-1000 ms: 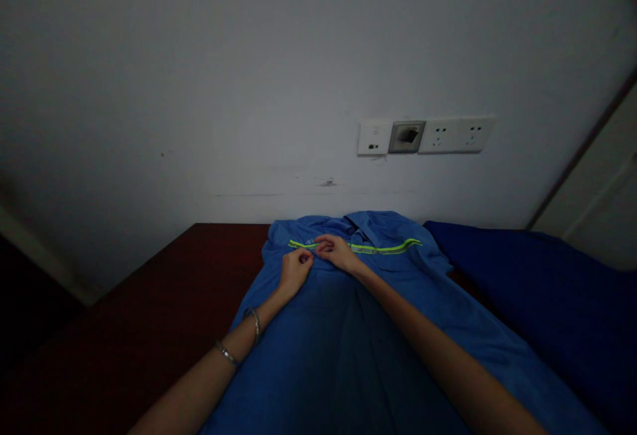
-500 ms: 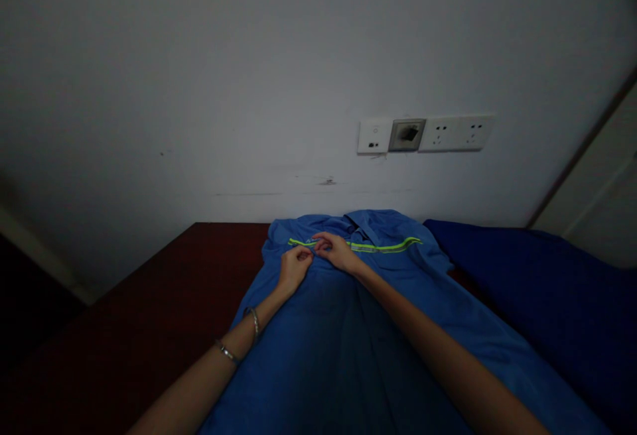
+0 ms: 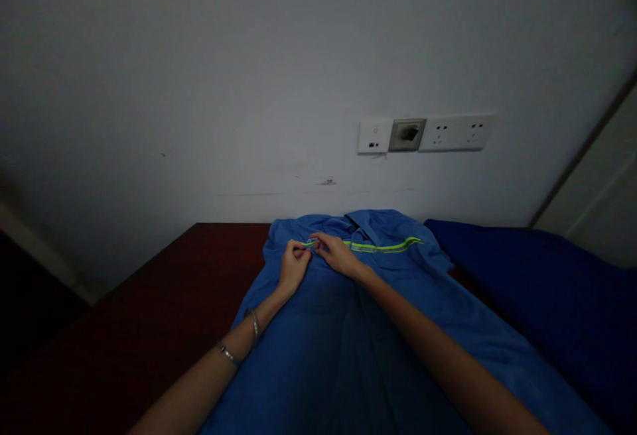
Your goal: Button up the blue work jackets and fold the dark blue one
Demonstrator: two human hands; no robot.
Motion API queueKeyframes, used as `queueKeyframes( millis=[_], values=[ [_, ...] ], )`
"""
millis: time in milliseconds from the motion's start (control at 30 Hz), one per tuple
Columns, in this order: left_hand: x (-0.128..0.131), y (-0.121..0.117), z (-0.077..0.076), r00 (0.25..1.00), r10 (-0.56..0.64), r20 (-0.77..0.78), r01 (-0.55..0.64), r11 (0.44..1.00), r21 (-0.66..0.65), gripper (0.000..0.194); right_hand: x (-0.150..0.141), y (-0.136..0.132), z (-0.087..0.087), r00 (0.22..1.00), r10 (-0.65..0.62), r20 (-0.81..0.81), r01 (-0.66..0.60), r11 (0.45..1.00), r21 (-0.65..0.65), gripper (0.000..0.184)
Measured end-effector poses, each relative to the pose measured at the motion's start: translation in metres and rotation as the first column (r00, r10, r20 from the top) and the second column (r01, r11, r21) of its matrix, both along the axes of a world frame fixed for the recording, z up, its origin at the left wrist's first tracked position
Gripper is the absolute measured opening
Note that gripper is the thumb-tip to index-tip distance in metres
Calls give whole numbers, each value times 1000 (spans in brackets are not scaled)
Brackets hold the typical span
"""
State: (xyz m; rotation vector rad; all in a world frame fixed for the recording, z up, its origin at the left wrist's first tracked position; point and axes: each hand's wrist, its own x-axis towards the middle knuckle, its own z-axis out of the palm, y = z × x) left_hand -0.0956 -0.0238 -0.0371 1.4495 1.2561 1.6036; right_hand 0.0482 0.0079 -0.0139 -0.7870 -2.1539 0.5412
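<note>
A blue work jacket (image 3: 343, 329) lies spread out flat, its collar end towards the wall. Across its chest runs a yellow-green and grey reflective strip (image 3: 383, 248). My left hand (image 3: 294, 266) pinches the cloth just at the left part of that strip, thumb and forefinger drawn together. Close beside it, almost touching, my right hand (image 3: 334, 252) has its fingers bent down onto the same spot of the jacket. Whatever small detail lies between the fingertips is hidden. Two silver bracelets (image 3: 229, 353) are on my left wrist and forearm.
The jacket rests on a dark red wooden surface (image 3: 199, 276) that meets a white wall (image 3: 239, 90). To the right lies a dark blue cloth (image 3: 537, 276). Several switch and socket plates (image 3: 452, 133) are set in the wall above.
My left fingers have shifted slightly up onto the strip, the forefinger now extending over it. My right fingers have moved a little. The jacket lies as before.
</note>
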Motion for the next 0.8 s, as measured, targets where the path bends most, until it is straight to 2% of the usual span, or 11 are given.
queueKeyframes(
  millis=[200, 500, 800],
  values=[
    [-1, 2, -4, 997, -48, 62, 50, 998, -24, 31, -1, -3, -1, 1000, -2, 25, 1, 998, 69, 44],
    [-1, 3, -5, 998, -53, 33, 55, 997, -48, 30, 0, 0, -4, 999, 16, 35, -18, 998, 66, 46],
    [-3, 4, -7, 999, -50, -14, 50, 998, -25, 29, 1, -2, 0, 997, 38, 64, -42, 997, 70, 48]
  ],
)
